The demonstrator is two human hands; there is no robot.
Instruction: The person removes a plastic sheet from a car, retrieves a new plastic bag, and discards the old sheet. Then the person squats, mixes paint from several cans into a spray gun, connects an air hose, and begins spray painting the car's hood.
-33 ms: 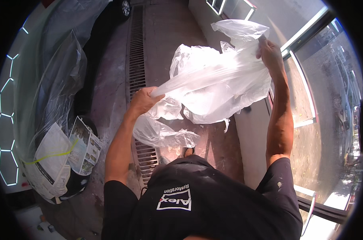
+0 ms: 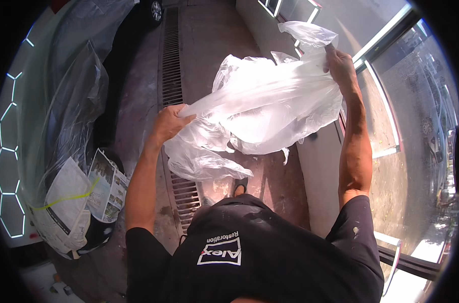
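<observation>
"Between the fingers of the left hand point(image 2: 170, 122) and the right hand point(image 2: 340, 69), what is listed?"

"One crumpled, translucent white plastic sheet point(image 2: 270, 101), spanning the gap; whether a single piece, I cannot tell. Hands: two."

"State of grip, and reason?"

"Left fingers: clamped on the sheet's left end. Right fingers: closed on a gathered fold, one loose flap rising above them. The wide spread seems to keep the upper band taut; the remainder hangs slack below."

"Outward from the fingers?"

"Below, right of the left fingers: one foot in a dark sandal point(image 2: 241, 185). Passing behind the left fingers: one long, dark, slotted floor drain point(image 2: 172, 83). Farther, lower left of them: two papers, one plain whitish sheet point(image 2: 67, 182), one picture-printed page point(image 2: 106, 189); one yellow-green strip point(image 2: 70, 197), apparently securing them. Left, beyond: one clear plastic film point(image 2: 83, 86), draped, seemingly as a cover. Farthest, above the left fingers: one silver-spoked wheel point(image 2: 156, 11)."
</observation>
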